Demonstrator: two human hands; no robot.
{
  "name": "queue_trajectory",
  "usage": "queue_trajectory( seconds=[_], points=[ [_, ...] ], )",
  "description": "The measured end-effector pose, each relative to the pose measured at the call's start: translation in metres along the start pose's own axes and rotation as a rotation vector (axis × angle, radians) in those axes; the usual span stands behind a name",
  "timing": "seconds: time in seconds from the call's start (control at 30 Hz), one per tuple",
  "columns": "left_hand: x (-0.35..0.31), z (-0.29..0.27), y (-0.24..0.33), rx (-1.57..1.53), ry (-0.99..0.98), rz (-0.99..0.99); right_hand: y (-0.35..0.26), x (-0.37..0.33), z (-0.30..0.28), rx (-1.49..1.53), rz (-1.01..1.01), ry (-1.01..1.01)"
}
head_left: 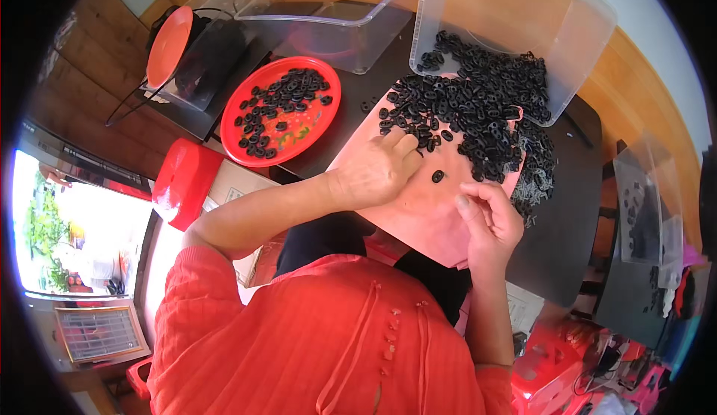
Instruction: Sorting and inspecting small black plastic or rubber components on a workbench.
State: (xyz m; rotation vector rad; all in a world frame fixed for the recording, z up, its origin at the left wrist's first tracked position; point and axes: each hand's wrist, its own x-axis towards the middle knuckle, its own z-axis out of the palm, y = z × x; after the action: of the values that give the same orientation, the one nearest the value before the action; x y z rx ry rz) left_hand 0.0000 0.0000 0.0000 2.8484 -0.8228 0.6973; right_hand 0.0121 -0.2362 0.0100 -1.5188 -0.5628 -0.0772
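Note:
A pink board (403, 206) in front of me carries a heap of small black oval pieces with holes (485, 109). My left hand (379, 167) rests over the board at the heap's near left edge, fingers curled down; what its fingertips grip is hidden. My right hand (489, 221) is at the board's right side, thumb and forefinger tips drawn close in a pinch; anything between them is too small to make out. A single black oval piece (438, 177) lies on the board between my hands. Left of the board, a red round tray (317, 127) holds many more such pieces.
A clear plastic bin (575, 23) lies tipped behind the heap, with black pieces spilling from it. Small grey pieces (532, 183) are piled right of the board on the dark table (556, 243). Another clear bin (358, 38) stands behind the tray. A red stool (183, 183) is at left.

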Motion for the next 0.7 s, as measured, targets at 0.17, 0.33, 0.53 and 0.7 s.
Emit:
queue_trajectory(
  seconds=[0.17, 0.33, 0.53, 0.7],
  points=[
    [-0.001, -0.001, -0.003, -0.079, 0.11, 0.014, 0.003, 0.0, -0.001, -0.042, -0.017, -0.01],
    [0.006, 0.002, -0.006, -0.07, 0.11, 0.075, 0.002, -0.002, 0.0, -0.027, 0.003, -0.005],
    [0.013, -0.006, -0.003, -0.03, 0.051, 0.154, 0.001, -0.001, -0.004, -0.027, 0.033, 0.007],
    [0.014, 0.002, -0.006, -0.005, -0.017, 0.206, 0.004, -0.001, -0.004, 0.001, 0.02, 0.028]
  ],
)
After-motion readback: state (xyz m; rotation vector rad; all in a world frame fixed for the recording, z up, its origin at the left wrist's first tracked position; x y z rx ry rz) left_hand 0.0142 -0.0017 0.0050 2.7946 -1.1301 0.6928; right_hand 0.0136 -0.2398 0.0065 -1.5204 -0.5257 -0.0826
